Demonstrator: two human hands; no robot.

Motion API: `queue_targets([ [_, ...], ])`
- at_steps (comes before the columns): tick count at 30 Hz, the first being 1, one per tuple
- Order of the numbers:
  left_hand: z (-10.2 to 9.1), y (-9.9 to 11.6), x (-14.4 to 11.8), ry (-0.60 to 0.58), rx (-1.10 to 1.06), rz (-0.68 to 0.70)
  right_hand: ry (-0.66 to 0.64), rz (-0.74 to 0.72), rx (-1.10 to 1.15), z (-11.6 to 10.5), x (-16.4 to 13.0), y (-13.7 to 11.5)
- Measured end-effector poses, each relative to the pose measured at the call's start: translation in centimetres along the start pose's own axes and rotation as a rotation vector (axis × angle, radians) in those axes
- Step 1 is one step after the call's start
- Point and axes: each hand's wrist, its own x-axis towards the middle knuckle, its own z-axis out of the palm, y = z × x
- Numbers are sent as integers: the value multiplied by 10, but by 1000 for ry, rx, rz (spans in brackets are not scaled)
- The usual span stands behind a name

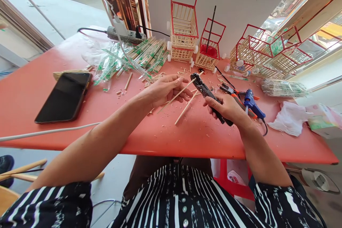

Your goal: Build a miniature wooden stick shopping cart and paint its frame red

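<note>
My left hand (169, 88) pinches a thin wooden stick (188, 84) between thumb and fingers, with the other fingers partly spread. The stick slants up to the right, and its far end lies at the jaws of black hand pliers (206, 92). Wrapped round the pliers' handles is my right hand (227, 107). Whether the jaws are closed on the stick is too small to tell. A second wooden stick (184, 109) lies on the table just below, among small wood offcuts.
Behind stand small stick-built carts (184, 21) with red frames and white wheels. Wrapped chopsticks (149, 55) lie back left, a phone (64, 98) at left. To the right are a blue glue gun (251, 101), orange-handled pliers (235, 96) and a white cloth (290, 117) on the red table (160, 140).
</note>
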Motion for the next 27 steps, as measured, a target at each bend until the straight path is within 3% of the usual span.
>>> queue_targets([
  [5, -5, -3, 2, -37, 65, -10, 26, 22, -14, 0, 2, 2],
  [11, -8, -12, 5, 30, 110, 70, -29, 23, -22, 4, 4, 6],
  [18, 3, -11, 2, -14, 109, 19, -87, 5, -102, 10, 2, 4],
  [27, 1, -12, 1, -2, 98, -18, -75, -26, -101, 15, -2, 4],
])
